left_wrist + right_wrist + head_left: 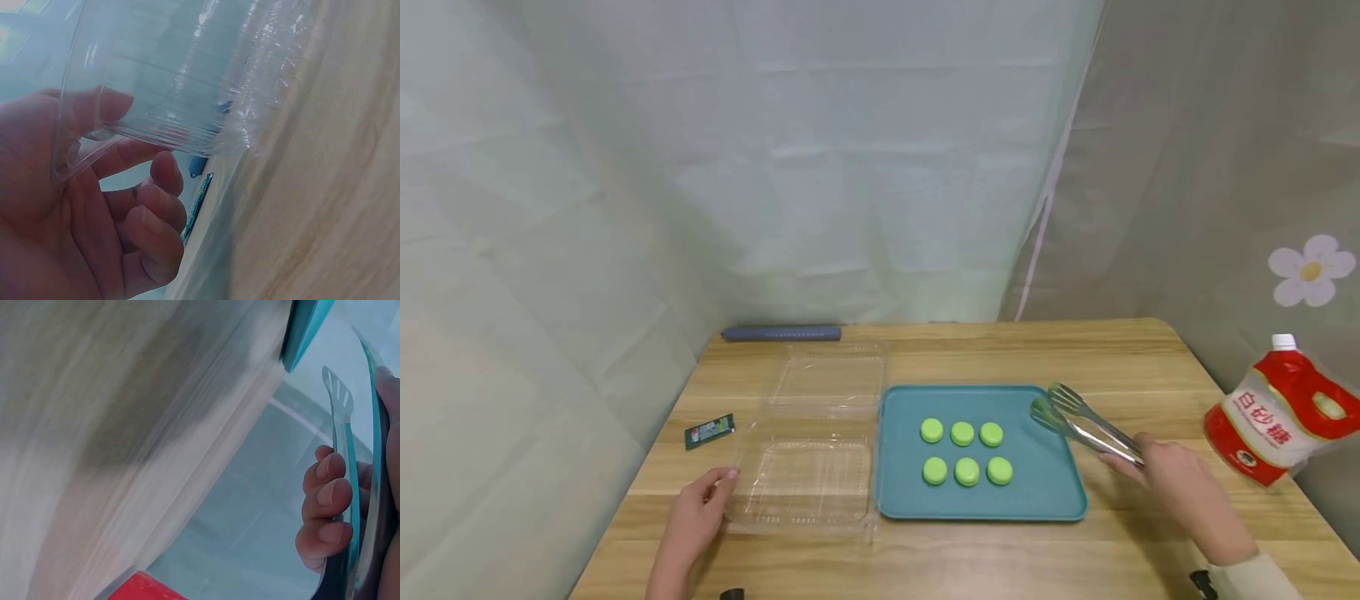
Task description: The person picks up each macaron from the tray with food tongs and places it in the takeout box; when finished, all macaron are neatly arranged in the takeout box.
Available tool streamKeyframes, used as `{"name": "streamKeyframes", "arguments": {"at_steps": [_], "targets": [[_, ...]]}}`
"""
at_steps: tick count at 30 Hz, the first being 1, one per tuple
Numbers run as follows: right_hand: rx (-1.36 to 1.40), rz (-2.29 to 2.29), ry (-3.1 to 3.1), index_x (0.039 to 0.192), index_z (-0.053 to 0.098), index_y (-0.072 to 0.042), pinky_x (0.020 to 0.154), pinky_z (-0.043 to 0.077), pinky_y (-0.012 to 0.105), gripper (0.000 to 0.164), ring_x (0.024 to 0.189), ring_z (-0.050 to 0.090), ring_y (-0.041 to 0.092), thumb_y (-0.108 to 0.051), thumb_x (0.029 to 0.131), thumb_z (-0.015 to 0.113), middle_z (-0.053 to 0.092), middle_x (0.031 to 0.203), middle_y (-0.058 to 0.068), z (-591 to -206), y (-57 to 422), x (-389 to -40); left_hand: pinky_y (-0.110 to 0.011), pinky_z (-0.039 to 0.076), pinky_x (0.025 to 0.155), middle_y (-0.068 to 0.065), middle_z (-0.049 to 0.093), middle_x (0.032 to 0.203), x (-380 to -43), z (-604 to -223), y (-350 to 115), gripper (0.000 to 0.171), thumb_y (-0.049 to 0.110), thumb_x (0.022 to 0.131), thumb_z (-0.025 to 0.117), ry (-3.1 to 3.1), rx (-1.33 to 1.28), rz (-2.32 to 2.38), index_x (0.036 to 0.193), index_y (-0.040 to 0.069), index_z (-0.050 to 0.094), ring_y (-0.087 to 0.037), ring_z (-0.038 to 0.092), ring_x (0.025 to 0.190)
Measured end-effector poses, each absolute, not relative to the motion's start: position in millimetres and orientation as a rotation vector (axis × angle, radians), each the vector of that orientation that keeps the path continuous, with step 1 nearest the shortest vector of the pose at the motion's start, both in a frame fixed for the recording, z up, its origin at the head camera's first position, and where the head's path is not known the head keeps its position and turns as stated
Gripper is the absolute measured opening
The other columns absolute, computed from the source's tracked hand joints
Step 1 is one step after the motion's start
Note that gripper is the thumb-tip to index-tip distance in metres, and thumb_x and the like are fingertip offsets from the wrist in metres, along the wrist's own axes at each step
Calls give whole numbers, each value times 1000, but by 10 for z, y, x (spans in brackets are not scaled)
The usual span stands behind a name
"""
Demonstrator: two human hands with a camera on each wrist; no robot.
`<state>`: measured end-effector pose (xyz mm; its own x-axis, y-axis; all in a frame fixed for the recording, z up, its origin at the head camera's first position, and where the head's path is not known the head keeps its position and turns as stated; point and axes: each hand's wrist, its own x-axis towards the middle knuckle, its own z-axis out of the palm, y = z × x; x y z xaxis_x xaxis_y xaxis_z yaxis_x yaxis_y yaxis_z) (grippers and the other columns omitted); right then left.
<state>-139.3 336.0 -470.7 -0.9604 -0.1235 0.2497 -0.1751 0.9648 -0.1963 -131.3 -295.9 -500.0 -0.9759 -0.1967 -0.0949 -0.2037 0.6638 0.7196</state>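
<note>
A clear plastic clamshell box [811,483] lies with its lid folded back on the table. My left hand [697,510] pinches the box's near-left rim between thumb and forefinger, and the left wrist view shows the other fingers loosely curled below the rim [81,147]. My right hand [1176,492] grips metal tongs [1101,432], whose slotted tips are apart above the right edge of a teal tray [1045,492]. Two rows of green macarons [967,472] sit on that tray. In the right wrist view, fingers curl around one arm of the tongs [350,481].
A red and white bag with a white cap [1270,417] stands at the table's right edge. Left of the box lies a small dark green packet [710,431]. A dark blue bar-shaped object [781,333] rests along the back edge. Curtains [865,167] hang behind.
</note>
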Motion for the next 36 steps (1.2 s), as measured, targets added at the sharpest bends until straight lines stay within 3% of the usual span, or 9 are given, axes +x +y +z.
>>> {"name": "streamKeyframes", "arguments": {"at_steps": [17,36], "targets": [[409,180,-2851,77,48,-13,43,35,34,43,49,38,15,-45,90,75,35,60,-3,-4752,3090,-1454,-30,38,55,-3,46,70,-1306,-4989,-2962,49,34,109,47,2887,-311,1229,130,-8,61,-17,44,61],[575,81,-2818,77,50,-14,41,33,28,43,47,34,9,-47,86,78,34,58,-7,-4775,2907,-1575,-28,38,53,-3,48,70,-1318,-4997,-2939,48,29,107,50,2784,-369,1308,137,-9,51,-17,44,58]]}}
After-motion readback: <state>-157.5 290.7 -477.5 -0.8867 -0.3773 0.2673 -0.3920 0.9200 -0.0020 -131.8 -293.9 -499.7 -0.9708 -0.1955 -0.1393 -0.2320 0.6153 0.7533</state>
